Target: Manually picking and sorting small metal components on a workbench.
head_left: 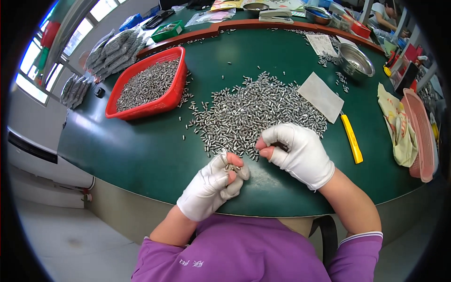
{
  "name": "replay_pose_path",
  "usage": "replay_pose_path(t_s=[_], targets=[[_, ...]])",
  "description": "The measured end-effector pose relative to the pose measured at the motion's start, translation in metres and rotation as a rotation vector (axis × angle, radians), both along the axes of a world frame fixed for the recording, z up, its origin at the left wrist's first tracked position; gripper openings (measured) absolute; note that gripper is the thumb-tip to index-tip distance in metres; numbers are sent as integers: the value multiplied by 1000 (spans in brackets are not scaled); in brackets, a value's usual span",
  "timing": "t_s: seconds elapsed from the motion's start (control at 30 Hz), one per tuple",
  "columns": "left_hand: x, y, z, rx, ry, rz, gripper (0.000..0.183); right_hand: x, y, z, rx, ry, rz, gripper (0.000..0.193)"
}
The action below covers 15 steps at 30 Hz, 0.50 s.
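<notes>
A wide heap of small silvery metal pieces, short and cylindrical, covers the middle of the green table. At its near edge is my left hand, in a white glove with bare thumb and fingertip, curled round a few of the metal pieces. My right hand, gloved the same way, is over the heap's near right edge. Its thumb and forefinger are drawn together; whether a piece is between them is too small to tell. A red plastic basket full of similar pieces stands to the left.
A scraper with a yellow handle and pale flat blade lies right of the heap. A metal bowl stands at the back right. Filled bags are stacked at the far left. A pink basket with a cloth borders the right side.
</notes>
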<state>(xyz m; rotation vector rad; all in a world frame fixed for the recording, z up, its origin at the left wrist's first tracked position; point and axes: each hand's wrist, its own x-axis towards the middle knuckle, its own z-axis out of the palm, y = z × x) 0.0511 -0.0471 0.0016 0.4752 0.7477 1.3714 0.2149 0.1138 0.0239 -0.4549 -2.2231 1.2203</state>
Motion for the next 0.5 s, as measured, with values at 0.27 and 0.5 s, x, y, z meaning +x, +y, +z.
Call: replay_pose_path(t_s=[0.27,0.5], targets=[[20,9,-2,-56,164,61,22,-1,-2,-10,-16,36,207,18],[18,12,-3,-45,73,85,18,-4,1,-13,362,120,81,13]])
